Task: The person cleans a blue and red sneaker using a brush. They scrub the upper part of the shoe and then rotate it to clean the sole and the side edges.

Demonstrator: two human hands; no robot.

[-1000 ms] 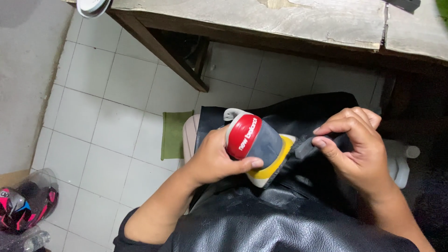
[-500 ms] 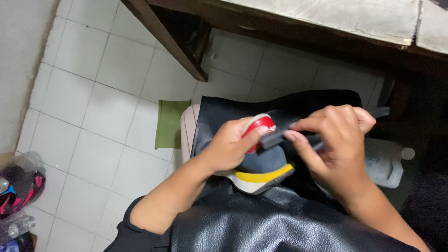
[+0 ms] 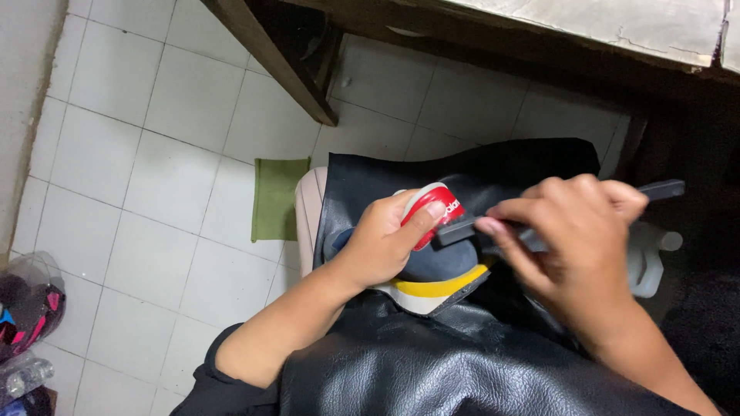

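My left hand [image 3: 379,239] grips a shoe [image 3: 439,266] over my lap; the shoe has a dark upper, a red heel patch, and a yellow and white sole. My right hand [image 3: 566,243] holds a dark flat tool [image 3: 663,189], its near end touching the shoe by the red heel and its far end sticking out to the right. A black leather apron [image 3: 432,362] covers my lap under both hands.
A wooden table [image 3: 586,27] with a slanted leg [image 3: 270,58] stands ahead. A green cloth [image 3: 279,198] lies on the white tile floor. A white plastic jug [image 3: 647,262] sits at the right. Shoes and a bottle [image 3: 27,323] are at the left edge.
The view has tilted down. My left hand has turned the shoe so its heel faces up and its sole faces me. My right hand has brought the tool against the heel.
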